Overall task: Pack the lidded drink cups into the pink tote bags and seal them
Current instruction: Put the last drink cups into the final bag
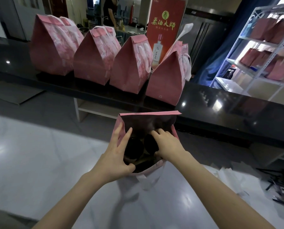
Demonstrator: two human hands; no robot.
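Observation:
An open pink tote bag (147,116) stands on the pale work surface in front of me, its flap raised at the back. Inside it I see two dark-lidded drink cups. My left hand (116,156) reaches into the mouth of the bag and curls around the left cup (134,149), thumb at the near rim. My right hand (167,146) grips the right cup (150,144), fingers over its dark lid. The cup bodies are hidden inside the bag.
Several sealed pink tote bags (91,58) stand in a row on the black counter (220,109) behind. A red poster (166,25) rises behind them. A white shelf rack (262,52) with more pink bags is at right. A person (109,12) stands far back.

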